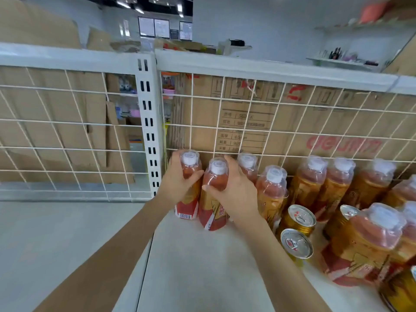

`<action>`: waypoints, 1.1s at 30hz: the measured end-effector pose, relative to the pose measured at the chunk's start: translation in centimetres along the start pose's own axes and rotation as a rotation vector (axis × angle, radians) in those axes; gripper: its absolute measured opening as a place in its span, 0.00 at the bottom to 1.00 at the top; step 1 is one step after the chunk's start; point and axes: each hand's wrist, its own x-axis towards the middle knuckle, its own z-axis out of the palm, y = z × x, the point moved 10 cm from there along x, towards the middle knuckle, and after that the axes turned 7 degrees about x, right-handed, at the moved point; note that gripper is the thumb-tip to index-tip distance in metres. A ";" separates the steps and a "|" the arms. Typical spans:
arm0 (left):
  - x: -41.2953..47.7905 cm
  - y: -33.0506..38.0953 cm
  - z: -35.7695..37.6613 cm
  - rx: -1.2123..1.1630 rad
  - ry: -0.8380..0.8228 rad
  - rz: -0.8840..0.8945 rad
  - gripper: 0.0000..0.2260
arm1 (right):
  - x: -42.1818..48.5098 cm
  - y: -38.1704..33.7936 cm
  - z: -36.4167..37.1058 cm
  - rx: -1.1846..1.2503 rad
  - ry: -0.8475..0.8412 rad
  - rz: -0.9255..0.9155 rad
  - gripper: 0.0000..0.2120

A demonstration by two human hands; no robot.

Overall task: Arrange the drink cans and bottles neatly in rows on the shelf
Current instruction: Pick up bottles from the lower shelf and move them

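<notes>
Two tea bottles with white caps stand at the left end of the shelf (198, 266), near the wire back. My left hand (177, 179) grips the leftmost bottle (188, 208) around its shoulder. My right hand (234, 190) grips the bottle beside it (213, 212), fingers over its upper body. More bottles of the same kind (272, 190) stand to the right in a loose row along the back. Two gold cans (299, 219) stand in front of them. A nearer bottle (364, 239) stands at the right.
A white wire grid (247, 131) backs the shelf, with cardboard boxes behind it. A slotted white upright post (148, 122) divides this bay from the left bay. Another gold can (403, 291) shows at the bottom right corner.
</notes>
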 end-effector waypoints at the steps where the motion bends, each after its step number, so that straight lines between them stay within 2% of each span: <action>1: -0.1 -0.1 -0.1 -0.002 0.008 -0.001 0.26 | 0.1 0.1 0.2 -0.006 -0.017 0.011 0.40; 7: -2.5 -0.2 -1.5 0.015 0.011 -0.004 0.24 | 0.0 0.4 1.3 0.031 -0.088 0.038 0.31; 11: -5.9 -0.3 -3.9 0.067 0.014 -0.022 0.22 | -0.7 0.3 1.3 0.068 -0.117 0.018 0.29; 16: -10.6 -2.2 -8.9 0.074 0.083 -0.106 0.22 | -2.8 -0.2 2.0 0.158 -0.194 0.026 0.29; 20: -14.1 -3.8 -13.2 0.056 0.136 -0.148 0.30 | -4.9 -0.8 2.0 0.202 -0.211 0.033 0.30; 24: -16.9 -5.4 -17.6 0.072 0.205 -0.134 0.25 | -7.1 -1.9 2.1 0.239 -0.222 0.054 0.32; 28: -19.6 -6.7 -22.0 0.115 0.258 -0.128 0.33 | -9.2 -3.7 3.1 0.277 -0.252 0.083 0.35; 33: -22.1 -8.3 -27.2 0.181 0.296 -0.113 0.26 | -11.0 -7.2 5.1 0.317 -0.246 0.090 0.36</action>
